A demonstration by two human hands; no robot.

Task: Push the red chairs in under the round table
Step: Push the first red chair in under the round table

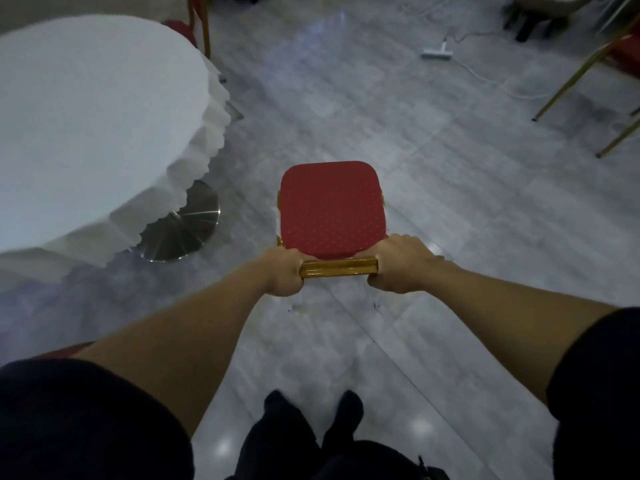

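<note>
A red chair [331, 207] with a dotted seat and gold frame stands on the grey floor in front of me, its back toward me. My left hand [282, 271] grips the left end of the gold top rail and my right hand [401, 266] grips the right end. The round table [86, 133], draped in a white scalloped cloth, is to the left of the chair, with a gap of floor between them. Its shiny metal base [188, 225] shows under the cloth.
Another red chair with gold legs [194, 29] stands at the table's far side. A third gold-legged chair [602, 74] is at the right edge. A white power strip [437, 53] with cables lies on the floor beyond. My dark shoes [311, 420] are below.
</note>
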